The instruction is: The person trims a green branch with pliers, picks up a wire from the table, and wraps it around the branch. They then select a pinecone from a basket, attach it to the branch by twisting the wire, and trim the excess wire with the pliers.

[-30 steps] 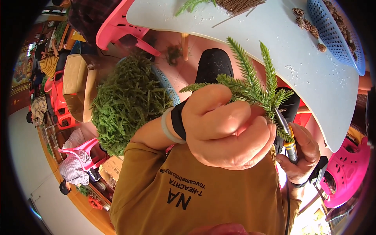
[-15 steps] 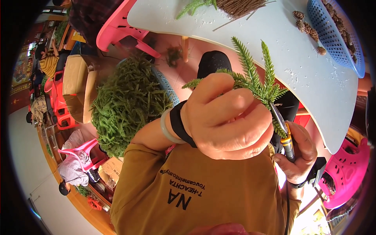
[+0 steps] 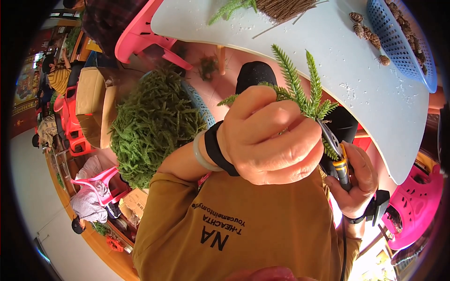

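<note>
My left hand (image 3: 276, 138) is closed around a green artificial pine sprig (image 3: 300, 86), whose needled twigs fan out beyond the knuckles. Its fingertips and the sprig's stem are partly hidden. In my right hand (image 3: 356, 180) are pliers (image 3: 343, 171) with grey metal jaws and yellow-and-black handles. The jaws point up at the base of the sprig, beside my left fist; whether they grip it I cannot tell. A black band and a pale bangle circle my left wrist.
A heaped basket of green pine sprigs (image 3: 154, 126) stands to the left. The white table (image 3: 337, 70) carries brown stems (image 3: 283, 9), loose pine cones (image 3: 368, 33) and a blue basket (image 3: 398, 51) of cones. Pink chairs (image 3: 412, 206) stand at both sides; other people sit far left.
The sprig and my left hand have shifted slightly left and up. The pliers have moved a little left with them and tilted somewhat. My grips look the same.
</note>
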Available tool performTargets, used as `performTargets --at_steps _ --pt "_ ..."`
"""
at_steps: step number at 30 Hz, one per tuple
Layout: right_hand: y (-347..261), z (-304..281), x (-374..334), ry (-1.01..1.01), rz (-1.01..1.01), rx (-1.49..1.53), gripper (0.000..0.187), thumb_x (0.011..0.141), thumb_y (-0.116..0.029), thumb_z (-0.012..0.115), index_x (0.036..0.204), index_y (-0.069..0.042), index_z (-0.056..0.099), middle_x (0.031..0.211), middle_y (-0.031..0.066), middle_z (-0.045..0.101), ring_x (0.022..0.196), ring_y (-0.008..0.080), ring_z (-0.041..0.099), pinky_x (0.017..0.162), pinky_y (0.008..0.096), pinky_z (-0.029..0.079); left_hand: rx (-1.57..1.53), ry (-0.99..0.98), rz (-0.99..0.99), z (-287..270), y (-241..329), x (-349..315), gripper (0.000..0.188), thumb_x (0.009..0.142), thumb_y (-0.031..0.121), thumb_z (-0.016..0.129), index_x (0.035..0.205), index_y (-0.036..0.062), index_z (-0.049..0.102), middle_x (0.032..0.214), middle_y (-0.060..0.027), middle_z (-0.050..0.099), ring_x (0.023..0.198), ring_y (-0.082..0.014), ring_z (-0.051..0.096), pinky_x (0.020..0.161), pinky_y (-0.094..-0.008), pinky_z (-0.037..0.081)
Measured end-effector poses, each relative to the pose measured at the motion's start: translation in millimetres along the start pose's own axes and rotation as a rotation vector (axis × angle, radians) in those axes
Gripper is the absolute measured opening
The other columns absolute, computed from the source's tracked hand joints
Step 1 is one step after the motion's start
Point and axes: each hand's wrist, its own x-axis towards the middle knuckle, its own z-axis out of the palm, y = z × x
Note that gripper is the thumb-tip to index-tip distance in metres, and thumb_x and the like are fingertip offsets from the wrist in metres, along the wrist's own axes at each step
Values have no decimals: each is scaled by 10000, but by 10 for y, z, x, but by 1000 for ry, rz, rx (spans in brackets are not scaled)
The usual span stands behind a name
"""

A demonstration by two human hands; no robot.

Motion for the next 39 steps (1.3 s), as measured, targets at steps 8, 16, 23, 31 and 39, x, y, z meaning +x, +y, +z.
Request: performTargets --at_steps 8,16,23,31,39 --pt "125 -100 18 61 -61 153 694 587 -42 787 1228 38 534 1121 202 557 899 236 598 774 315 494 -464 20 -248 16 -154 15 306 619 -40 715 878 53 581 948 -157 659 664 -200 528 584 -315 413" --pt "132 -295 157 125 -195 -80 665 541 -35 798 1168 35 586 1087 194 578 920 268 584 791 341 482 -764 -9 -382 -28 -146 102 285 661 -43 691 904 46 569 893 -149 681 650 -198 521 623 -332 416" --pt "87 -466 335 139 -387 -328 665 505 16 773 1147 28 601 1048 175 589 873 288 583 746 349 486 -1257 89 -428 68 -116 105 313 701 2 694 991 4 578 874 -185 672 720 -231 596 665 -363 461" --pt "103 -483 345 80 -448 -250 633 568 -52 783 1171 21 601 1067 180 595 959 305 584 807 379 491 -1750 262 -685 70 142 50 391 704 -113 566 1085 -37 519 1011 -166 598 975 -248 598 860 -355 475" --pt "65 -430 385 96 -527 -215 664 470 -22 761 1115 46 618 1021 170 603 830 283 590 716 343 488 -1621 328 -641 110 168 111 374 783 18 666 1103 -67 491 823 -189 636 659 -238 625 670 -389 491"
